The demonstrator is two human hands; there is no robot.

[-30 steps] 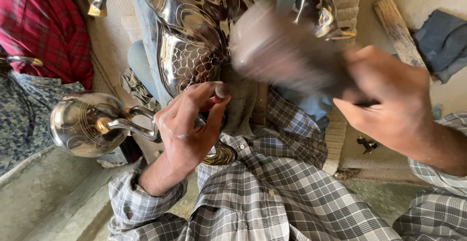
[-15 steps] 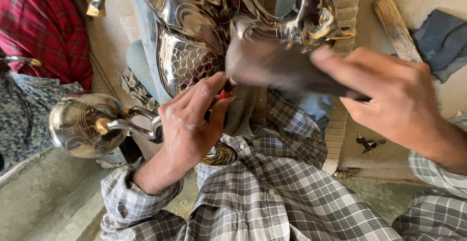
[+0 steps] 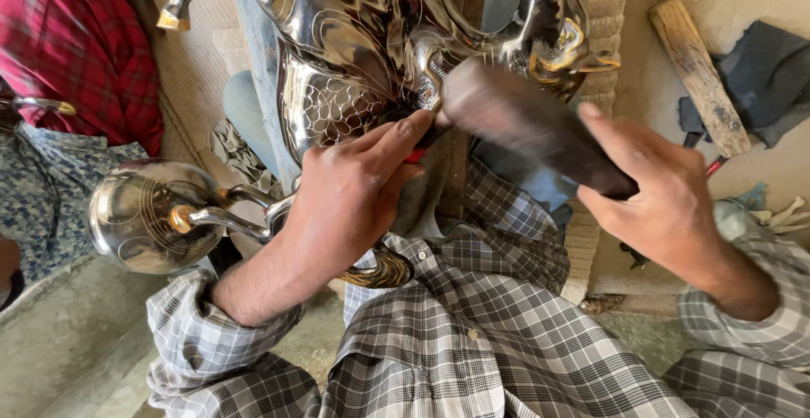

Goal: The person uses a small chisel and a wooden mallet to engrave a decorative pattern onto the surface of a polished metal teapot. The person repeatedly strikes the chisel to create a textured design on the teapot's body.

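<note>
A large shiny engraved metal vessel [image 3: 337,55] with spouts and scale patterns rests against my lap. My left hand [image 3: 354,199] presses on its lower body and pinches a thin red-tipped tool [image 3: 419,150] against the metal. My right hand [image 3: 666,194] grips a dark wooden mallet [image 3: 523,123], whose blurred head sits right at the tool's top, near a spring-like fitting. A round polished lid or bowl part [image 3: 139,215] with a curved handle juts out to the left, below my left forearm.
A person in red plaid and blue patterned cloth [image 3: 59,64] sits at the left. A wooden stick [image 3: 699,72] and dark cloth [image 3: 772,72] lie on the floor at the right, with small tools [image 3: 776,213] near my right sleeve.
The mallet has swung down and left from its raised, blurred position and now meets the tool. My left hand stays on the vessel, fingers shifted slightly up along it.
</note>
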